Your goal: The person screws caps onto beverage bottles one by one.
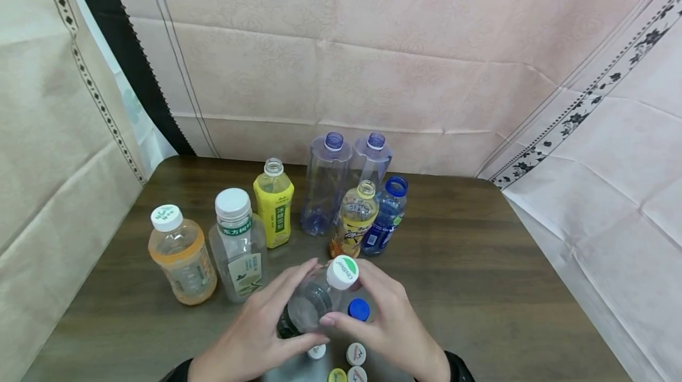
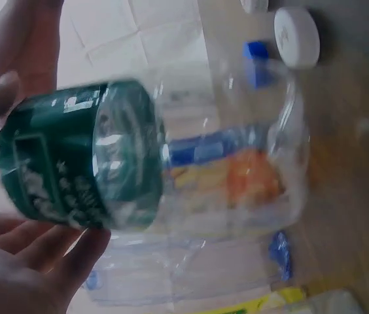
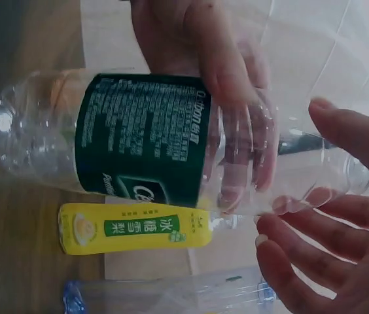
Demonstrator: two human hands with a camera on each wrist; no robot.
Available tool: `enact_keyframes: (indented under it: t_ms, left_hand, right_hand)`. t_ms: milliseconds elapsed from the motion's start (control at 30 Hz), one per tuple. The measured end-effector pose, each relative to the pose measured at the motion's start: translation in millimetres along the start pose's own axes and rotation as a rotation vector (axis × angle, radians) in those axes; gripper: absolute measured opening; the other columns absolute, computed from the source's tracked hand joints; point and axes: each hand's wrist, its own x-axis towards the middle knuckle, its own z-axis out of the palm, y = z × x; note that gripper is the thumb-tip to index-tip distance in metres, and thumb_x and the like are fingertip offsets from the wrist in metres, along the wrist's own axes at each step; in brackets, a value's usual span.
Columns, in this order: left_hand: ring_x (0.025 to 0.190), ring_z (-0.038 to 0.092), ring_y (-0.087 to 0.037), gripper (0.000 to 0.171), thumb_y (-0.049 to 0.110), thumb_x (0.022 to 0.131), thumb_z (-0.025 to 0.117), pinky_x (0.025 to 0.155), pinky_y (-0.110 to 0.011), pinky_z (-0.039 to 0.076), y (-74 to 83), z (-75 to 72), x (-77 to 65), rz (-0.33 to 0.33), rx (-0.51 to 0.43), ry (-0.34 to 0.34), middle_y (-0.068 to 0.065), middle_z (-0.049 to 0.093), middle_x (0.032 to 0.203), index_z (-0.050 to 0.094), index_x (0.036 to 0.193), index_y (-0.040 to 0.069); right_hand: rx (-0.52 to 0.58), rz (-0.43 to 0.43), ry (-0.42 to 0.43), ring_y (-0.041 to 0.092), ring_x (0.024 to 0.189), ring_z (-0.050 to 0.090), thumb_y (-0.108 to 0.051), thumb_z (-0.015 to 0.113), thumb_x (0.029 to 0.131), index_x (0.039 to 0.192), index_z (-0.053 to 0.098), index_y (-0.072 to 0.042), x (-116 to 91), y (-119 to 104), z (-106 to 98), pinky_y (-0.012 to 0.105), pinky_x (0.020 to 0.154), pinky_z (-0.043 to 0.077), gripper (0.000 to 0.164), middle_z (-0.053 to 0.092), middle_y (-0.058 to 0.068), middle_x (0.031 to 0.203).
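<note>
You have the clear bottle [image 1: 313,305] between your two hands, over the near middle of the table, tilted: its long axis slants in the head view from the base at lower left to the white cap [image 1: 343,272] at upper right, with the cap's green-marked top facing up toward you. The body is thin, glossy see-through plastic, rounded at the base, with a smooth dark green label printed in white wrapped around it. Your left hand [image 1: 261,323] holds it around the body, thumb on the near side and fingers on the far side; your right hand [image 1: 391,317] curves around the upper part, thumb and fingers spread to the bottle's width. Just beside your right thumb lies a round blue cap [image 1: 359,310], and nearer you are small white caps [image 1: 356,354] and a yellow cap [image 1: 337,375]. Beyond the bottle stand a slim yellow-labelled bottle [image 1: 274,210], two tall bluish bottles [image 1: 326,192], a bottle with amber at its base [image 1: 356,225] and a blue bottle [image 1: 387,216]. To your left, a squarish ribbed-neck bottle [image 1: 240,252] and an orange-banded bottle [image 1: 183,257] wear white lids. The table [image 1: 479,287] is brown, wood-grained; creased, pale patterned cloth [image 1: 373,74] hangs behind it.
</note>
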Motion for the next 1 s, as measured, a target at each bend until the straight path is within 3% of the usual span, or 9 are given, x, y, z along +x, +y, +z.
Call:
enact_keyframes:
  t_ms: [67,133,267,333,467,567,667,833,1000]
  left_hand:
    - [0.128,0.051,-0.012,0.093,0.056,0.077,0.073,0.096,-0.037,0.052,-0.2,-2.2,-0.3,0.03,0.01,0.051,0.007,0.044,0.147,0.026,0.152,0.028]
    - [0.127,0.052,-0.016,0.089,0.05,0.077,0.076,0.1,-0.032,0.049,-0.9,-4.7,0.4,0.123,-0.004,0.165,0.001,0.048,0.144,0.034,0.149,0.017]
    - [0.111,0.059,-0.019,0.053,0.029,0.084,0.075,0.098,-0.018,0.045,-2.1,-10.3,2.2,0.357,-0.078,0.44,-0.012,0.062,0.119,0.058,0.122,-0.003]
    - [0.099,0.062,-0.017,0.032,0.021,0.087,0.072,0.093,-0.015,0.046,-2.0,-12.7,3.2,0.435,-0.123,0.506,-0.012,0.065,0.103,0.064,0.106,-0.004]
    - [0.082,0.061,-0.013,0.01,0.012,0.09,0.067,0.082,-0.016,0.049,0.5,-16.4,3.4,0.505,-0.168,0.491,-0.006,0.065,0.085,0.067,0.087,0.003]
    - [0.078,0.059,-0.012,0.008,0.009,0.09,0.067,0.076,-0.018,0.049,2.2,-17.6,3.6,0.533,-0.178,0.464,-0.003,0.064,0.08,0.067,0.083,0.006]
    - [0.076,0.059,-0.011,0.008,0.007,0.09,0.067,0.073,-0.019,0.049,1.6,-17.3,3.3,0.547,-0.185,0.454,-0.002,0.064,0.078,0.067,0.082,0.006]
    - [0.077,0.059,-0.01,0.007,0.008,0.089,0.068,0.074,-0.018,0.049,-4.3,-14.4,0.8,0.519,-0.17,0.437,0.001,0.065,0.078,0.067,0.082,0.008]
    - [0.078,0.06,-0.009,0.005,0.008,0.088,0.069,0.075,-0.018,0.05,-8.9,-11.5,-0.8,0.493,-0.157,0.425,0.002,0.066,0.078,0.068,0.084,0.01]
  right_hand:
    - [-0.029,0.004,0.018,0.01,0.104,0.062,-0.028,0.078,0.081,0.132,0.054,-0.017,3,3,1,0.028,0.085,0.056,0.057,0.063,0.0,0.122]
    - [-0.051,0.005,0.024,0.009,0.096,0.06,-0.029,0.078,0.081,0.129,0.055,-0.018,6,7,2,0.025,0.08,0.055,0.054,0.063,-0.003,0.116]
    - [-0.064,0.037,0.02,0.007,0.093,0.057,-0.033,0.077,0.081,0.126,0.056,-0.023,19,14,8,0.022,0.078,0.053,0.051,0.061,-0.008,0.113]
    - [-0.074,0.043,0.021,0.008,0.097,0.057,-0.034,0.076,0.081,0.127,0.056,-0.021,29,18,14,0.024,0.08,0.053,0.052,0.061,-0.007,0.115]
    - [-0.126,0.049,0.023,0.008,0.108,0.058,-0.036,0.076,0.082,0.13,0.056,-0.017,53,24,27,0.027,0.089,0.053,0.055,0.062,-0.004,0.121]
    - [-0.162,0.058,0.013,0.009,0.115,0.057,-0.036,0.075,0.084,0.132,0.054,-0.017,67,27,35,0.03,0.095,0.052,0.055,0.062,-0.003,0.125]
    - [-0.177,0.066,0.012,0.012,0.111,0.058,-0.034,0.074,0.084,0.134,0.053,-0.016,76,29,41,0.029,0.089,0.053,0.057,0.062,-0.001,0.125]
    - [-0.145,0.08,0.003,0.014,0.103,0.058,-0.034,0.074,0.085,0.138,0.05,-0.015,82,32,47,0.024,0.081,0.053,0.061,0.062,0.001,0.124]
    - [-0.102,0.099,-0.012,0.015,0.111,0.058,-0.037,0.073,0.085,0.142,0.044,-0.017,83,32,48,0.029,0.086,0.054,0.067,0.058,0.001,0.13]
